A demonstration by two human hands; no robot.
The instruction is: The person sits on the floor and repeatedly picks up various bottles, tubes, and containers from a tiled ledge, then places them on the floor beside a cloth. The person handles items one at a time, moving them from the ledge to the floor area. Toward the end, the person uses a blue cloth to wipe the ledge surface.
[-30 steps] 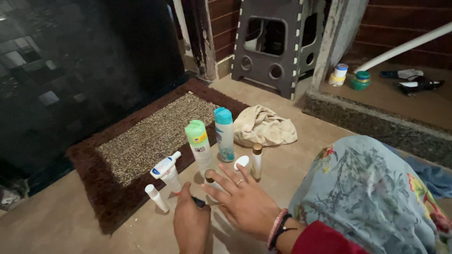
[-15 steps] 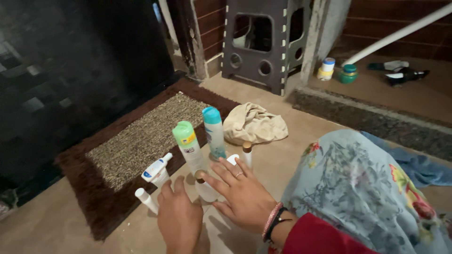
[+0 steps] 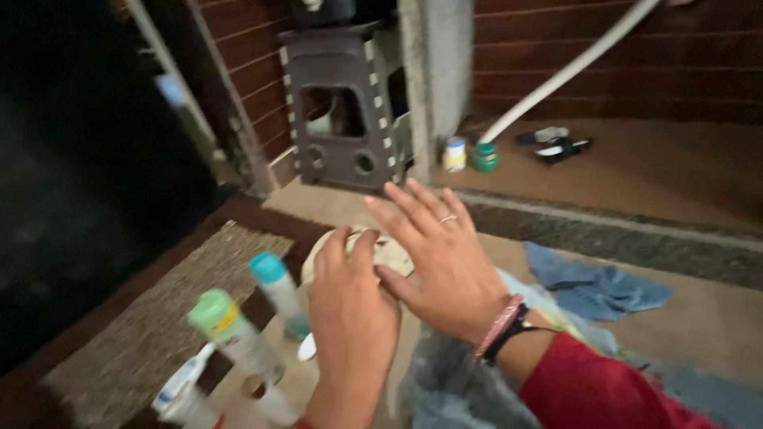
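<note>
Both my hands are empty, fingers spread: my left hand [image 3: 350, 310] reaches onto the crumpled beige cloth [image 3: 389, 250] on the tan floor [image 3: 683, 326], fingertips touching its near edge, while my right hand [image 3: 437, 254] hovers flat over it, seemingly to gather it. The cloth lies bunched just past the 2 upright spray cans, green-capped [image 3: 230, 334] and teal-capped [image 3: 278, 290]; mostly hidden, its long axis is unclear.

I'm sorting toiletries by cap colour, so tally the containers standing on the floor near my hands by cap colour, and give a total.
Green cap: 1, the bottle
Teal cap: 1, the bottle
White with blue label: 1, the tube
Brown cap: 1, the small bottle
Total: 4, counting only those in clear view; the picture is blurred.
</note>
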